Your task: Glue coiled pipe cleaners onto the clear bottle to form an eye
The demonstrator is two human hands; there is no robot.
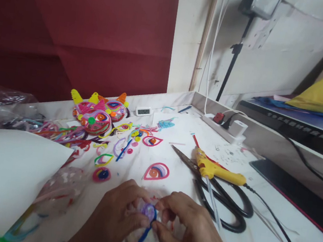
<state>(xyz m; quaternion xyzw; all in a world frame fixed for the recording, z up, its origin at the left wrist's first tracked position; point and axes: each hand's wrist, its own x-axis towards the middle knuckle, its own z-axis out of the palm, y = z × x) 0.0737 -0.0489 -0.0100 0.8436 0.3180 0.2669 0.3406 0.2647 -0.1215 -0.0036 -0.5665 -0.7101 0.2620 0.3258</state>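
The left hand (118,212) is pinching the purple coil (147,210); the right hand (188,221) is gripping the blue pipe cleaner (141,240) at the coil's right edge.

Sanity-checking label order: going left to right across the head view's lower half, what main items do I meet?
Blank white paper sheet → bare left hand → shiny purple round piece → bare right hand → flat black slab with a red edge.
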